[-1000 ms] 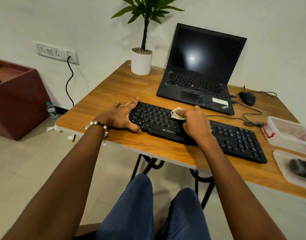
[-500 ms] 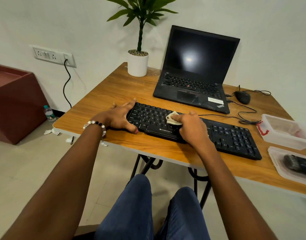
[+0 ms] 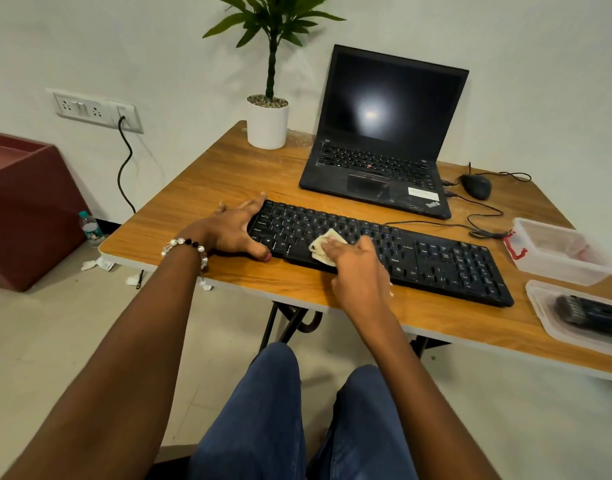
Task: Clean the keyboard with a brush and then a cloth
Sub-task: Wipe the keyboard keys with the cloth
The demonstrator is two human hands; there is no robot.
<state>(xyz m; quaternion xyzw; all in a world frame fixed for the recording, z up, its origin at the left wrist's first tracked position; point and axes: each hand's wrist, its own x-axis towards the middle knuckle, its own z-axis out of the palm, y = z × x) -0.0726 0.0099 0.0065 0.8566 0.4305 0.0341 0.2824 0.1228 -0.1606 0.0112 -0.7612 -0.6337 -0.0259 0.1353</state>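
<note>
A long black keyboard [image 3: 436, 258] lies along the front of the wooden table [image 3: 228, 174]. My left hand [image 3: 233, 230] grips its left end, thumb at the front edge and fingers over the back corner. My right hand [image 3: 358, 268] presses a small cream cloth [image 3: 323, 247] onto the keys near the space bar; most of the cloth is hidden under my fingers. A dark brush [image 3: 595, 313] lies in a clear tray lid [image 3: 547, 320] at the right front of the table.
An open black laptop [image 3: 384, 157] stands behind the keyboard, with a white potted plant [image 3: 267, 123] to its left and a wired mouse [image 3: 476, 187] to its right. A clear plastic box [image 3: 554, 251] sits at the right edge. A maroon cabinet [image 3: 27, 209] stands on the floor to the left.
My right hand has slid the cloth leftward and toward the front row of keys. My left hand keeps its hold on the keyboard's left end. The camera view shifted slightly.
</note>
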